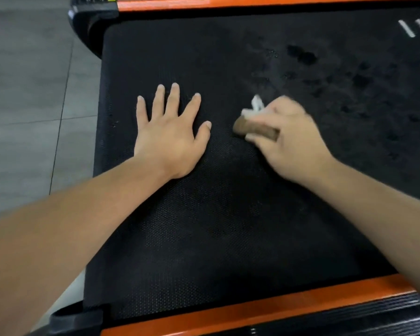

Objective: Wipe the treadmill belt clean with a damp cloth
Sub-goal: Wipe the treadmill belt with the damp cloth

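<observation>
Wiping mid-task, by the look of it: bracing on the belt (228, 226) with the left hand (170, 134), laid flat with fingers spread and gripping nothing, while pressing the bunched brown-and-white cloth (252, 128) to the middle of the belt just beside it with the right hand (294, 134), curled tight round the wad and blurred. Next, probably needing firm strokes carried rightward over the dark damp blotches (301, 55). Reading no brand or lettering anywhere; noting only white stripes (406, 29) at the belt's top right corner.
</observation>
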`<state>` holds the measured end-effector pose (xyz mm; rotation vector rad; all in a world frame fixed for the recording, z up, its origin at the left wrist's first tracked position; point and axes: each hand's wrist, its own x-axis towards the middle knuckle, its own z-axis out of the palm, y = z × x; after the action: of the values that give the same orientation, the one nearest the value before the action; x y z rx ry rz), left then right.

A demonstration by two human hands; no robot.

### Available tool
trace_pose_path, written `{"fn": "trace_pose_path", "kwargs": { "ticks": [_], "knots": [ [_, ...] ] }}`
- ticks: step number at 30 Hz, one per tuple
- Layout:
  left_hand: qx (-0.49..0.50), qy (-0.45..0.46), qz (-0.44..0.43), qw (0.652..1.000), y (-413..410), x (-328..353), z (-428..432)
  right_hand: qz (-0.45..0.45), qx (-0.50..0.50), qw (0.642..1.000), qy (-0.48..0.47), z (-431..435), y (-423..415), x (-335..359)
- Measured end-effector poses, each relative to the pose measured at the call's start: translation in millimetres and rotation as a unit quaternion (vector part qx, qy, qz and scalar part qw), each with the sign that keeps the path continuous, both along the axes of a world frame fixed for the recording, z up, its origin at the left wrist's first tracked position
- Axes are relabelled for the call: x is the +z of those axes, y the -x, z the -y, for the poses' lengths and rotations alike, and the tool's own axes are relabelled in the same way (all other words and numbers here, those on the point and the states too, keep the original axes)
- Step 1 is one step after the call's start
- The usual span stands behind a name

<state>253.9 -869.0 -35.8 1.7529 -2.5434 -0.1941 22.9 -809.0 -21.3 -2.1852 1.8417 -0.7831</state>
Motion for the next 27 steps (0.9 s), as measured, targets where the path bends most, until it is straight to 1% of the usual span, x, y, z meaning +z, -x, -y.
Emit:
{"fn": "trace_pose_path", "kwargs": {
  "ticks": [2,3,4,5,6,7,8,9,10,12,13,14,15,16,17,18,19,20,22,23,24,25,26,27],
  "knots": [
    [0.002,-0.004,-0.005,1.0,1,3,1,0.012,0.099,0.995,-0.029,-22,-9,5],
    [0.003,-0.007,-0.012,1.0,3,5,3,0.006,0.116,0.992,-0.04,-16,-4,10],
    [0.005,-0.009,-0.025,1.0,5,8,8,-0.009,0.106,0.994,-0.031,-2,3,11],
    [0.009,-0.009,-0.041,0.999,9,11,13,-0.021,0.06,0.998,-0.015,20,12,10],
    [0.017,-0.008,-0.06,0.998,12,13,18,-0.022,-0.008,1.0,0.0,43,19,8],
    [0.026,-0.007,-0.08,0.996,16,14,22,-0.005,-0.078,0.997,-0.009,60,22,8],
    [0.034,-0.005,-0.097,0.995,19,13,26,0.004,-0.116,0.993,0.0,68,20,3],
    [0.04,-0.004,-0.107,0.993,21,11,29,0.002,-0.112,0.994,0.005,66,12,1],
    [0.041,-0.005,-0.104,0.994,21,8,30,-0.008,-0.065,0.998,0.011,56,3,-1],
    [0.029,-0.007,-0.07,0.997,21,2,32,-0.003,0.055,0.998,-0.016,29,-9,1],
    [0.022,-0.008,-0.047,0.999,20,0,32,-0.001,0.088,0.995,-0.036,28,-6,6],
    [0.017,-0.007,-0.029,0.999,20,-1,32,-0.015,0.094,0.995,-0.03,38,2,10],
    [0.014,-0.006,-0.016,1.0,20,-2,33,-0.028,0.055,0.998,-0.015,58,12,12],
    [0.013,-0.005,-0.01,1.0,21,-2,33,-0.036,-0.015,0.999,0.01,83,23,11],
    [0.013,-0.007,-0.006,1.0,21,-2,32,-0.022,-0.087,0.996,0.0,103,30,12],
    [0.012,-0.008,-0.003,1.0,22,-2,32,-0.017,-0.129,0.992,0.007,114,32,7],
    [0.01,-0.007,0.0,1.0,22,-2,32,-0.029,-0.121,0.992,0.007,113,25,4],
    [0.01,-0.005,0.004,1.0,22,-2,32,-0.045,-0.067,0.997,0.013,105,14,0],
    [0.014,0.003,0.01,1.0,22,-3,32,-0.024,0.062,0.998,-0.012,80,-3,-1],
    [0.015,0.006,0.01,1.0,22,-4,32,-0.019,0.09,0.995,-0.03,79,0,4],
    [0.015,0.006,0.009,1.0,23,-4,32,-0.042,0.087,0.995,-0.02,91,7,9],
    [0.015,0.004,0.008,1.0,24,-4,33,-0.066,0.043,0.997,-0.007,112,18,11],
    [0.015,0.003,0.007,1.0,24,-3,32,-0.079,-0.035,0.996,0.012,136,31,9],
    [0.015,0.004,0.006,1.0,24,-3,32,-0.055,-0.113,0.992,0.007,156,39,10]
  ]
}}
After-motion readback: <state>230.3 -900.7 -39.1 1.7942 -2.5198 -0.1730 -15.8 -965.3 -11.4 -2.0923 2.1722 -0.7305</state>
